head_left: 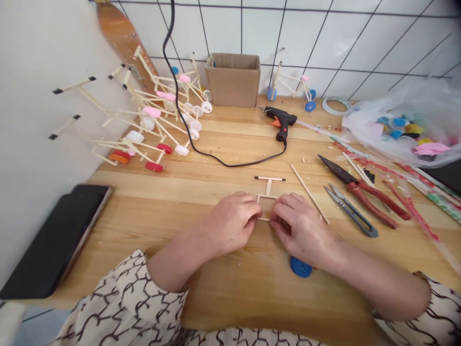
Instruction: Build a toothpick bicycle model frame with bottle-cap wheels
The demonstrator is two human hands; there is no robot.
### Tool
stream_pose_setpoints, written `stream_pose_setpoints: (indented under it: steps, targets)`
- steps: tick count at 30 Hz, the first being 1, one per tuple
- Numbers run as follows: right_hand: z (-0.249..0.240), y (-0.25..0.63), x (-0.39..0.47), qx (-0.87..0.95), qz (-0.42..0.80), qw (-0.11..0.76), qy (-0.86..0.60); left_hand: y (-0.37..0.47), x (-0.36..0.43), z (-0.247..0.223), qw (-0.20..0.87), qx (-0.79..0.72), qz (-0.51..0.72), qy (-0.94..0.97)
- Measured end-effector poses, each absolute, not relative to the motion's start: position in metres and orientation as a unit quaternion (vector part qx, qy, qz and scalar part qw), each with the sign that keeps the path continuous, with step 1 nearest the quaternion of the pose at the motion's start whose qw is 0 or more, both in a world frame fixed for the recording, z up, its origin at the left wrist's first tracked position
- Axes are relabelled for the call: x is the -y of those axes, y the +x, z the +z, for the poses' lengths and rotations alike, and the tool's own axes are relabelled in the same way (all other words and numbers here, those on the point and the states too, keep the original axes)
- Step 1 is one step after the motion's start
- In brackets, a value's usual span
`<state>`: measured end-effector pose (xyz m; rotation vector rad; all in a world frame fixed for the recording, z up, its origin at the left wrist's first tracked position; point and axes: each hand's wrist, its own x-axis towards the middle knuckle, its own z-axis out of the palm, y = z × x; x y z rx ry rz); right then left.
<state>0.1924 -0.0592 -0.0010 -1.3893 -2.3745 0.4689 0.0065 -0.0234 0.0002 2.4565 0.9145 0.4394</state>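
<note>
A small wooden stick frame (267, 196) lies flat on the wooden table (223, 288), with a T-shaped handle (269, 179) with dark tips at its far end. Closed around the frame's left side is my left hand (236, 221), fingertips pinched at the near corner. My right hand (297, 226) pinches the opposite near corner, its fingers curled. Between the two hands a short near crosspiece shows. A blue bottle cap (300, 267) rests partly beneath my right hand. One loose stick (309, 193) lies beyond my right hand.
Pliers (363, 190) and thread snips (351, 210) lie at the right. Behind are a glue gun (280, 121) with a black cable, a cardboard box (233, 79) and a bag of caps (403, 127). Stick models (151, 113) crowd the back left; a phone (54, 240) lies nearer.
</note>
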Motion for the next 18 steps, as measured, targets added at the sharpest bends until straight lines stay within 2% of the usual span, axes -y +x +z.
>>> stream_pose_setpoints:
  steps: [18]
  targets:
    - [-0.0018, 0.1923, 0.0584, 0.838, 0.175, 0.192, -0.479, 0.0066, 0.0215, 0.0042, 0.234, -0.326, 0.163, 0.902]
